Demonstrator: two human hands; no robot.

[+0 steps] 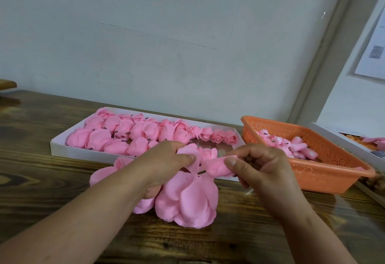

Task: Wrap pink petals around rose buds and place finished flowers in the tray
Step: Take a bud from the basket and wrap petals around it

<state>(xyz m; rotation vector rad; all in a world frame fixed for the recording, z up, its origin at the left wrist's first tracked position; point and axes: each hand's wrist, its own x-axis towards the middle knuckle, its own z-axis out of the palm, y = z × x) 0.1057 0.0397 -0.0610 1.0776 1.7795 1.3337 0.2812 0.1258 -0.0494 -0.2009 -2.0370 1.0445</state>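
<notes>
Over the wooden tabletop (pixel 62 180), the right hand (pixel 264 167) pinches a rose bud (pixel 216 167) in its grip, while the left hand (pixel 164 163) grasps a pink petal (pixel 187 151) above a petal stack (pixel 187 201); finished flowers (pixel 129 134) fill the white tray (pixel 60 149), beside the orange basket (pixel 333 172)

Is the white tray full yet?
Not full. Flowers fill the left and back of the tray, but bare floor shows at its right front.

Wooden table (pixel 52 180) carries white tray (pixel 54 146), orange basket (pixel 333 182), pink petals (pixel 187 203).
</notes>
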